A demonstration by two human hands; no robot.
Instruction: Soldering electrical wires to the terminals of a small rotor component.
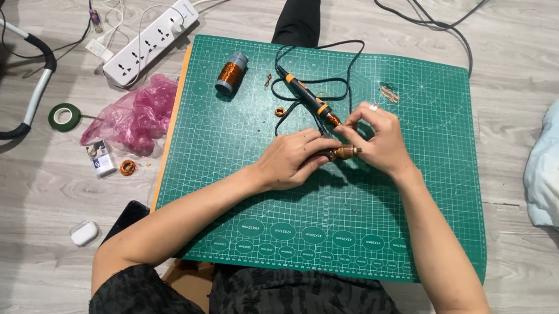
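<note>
While both hands are meeting over the middle of the green cutting mat (247, 182), they are sharing one small copper-wound coil (346, 152). The left hand (292, 160) is curling around the coil's near end, thumb and fingers pressed together on it, and something dark and thin is showing at that grip, too hidden to name. The right hand (378, 139) is pinching the coil's far end between fingertips, with the other fingers arching above it. The coil is lying with its long axis running roughly left to right, level with the mat, its exposed tip pointing toward the right hand. I cannot tell whether it is touching the mat or hanging just above it.

Just beyond the grip, a black and orange soldering iron (306, 95) is resting on the mat, its long axis slanting away to the upper left and its tip end pointing down toward the hands, with its black cord (348, 77) looping beside it. Farther off beyond the left hand, a spool of copper wire (231, 73) is lying on the mat. Well apart from the grip, off the mat to the left, a white power strip (150, 41), a pink plastic bag (136, 115) and a roll of green tape (64, 116) are sitting on the floor.
</note>
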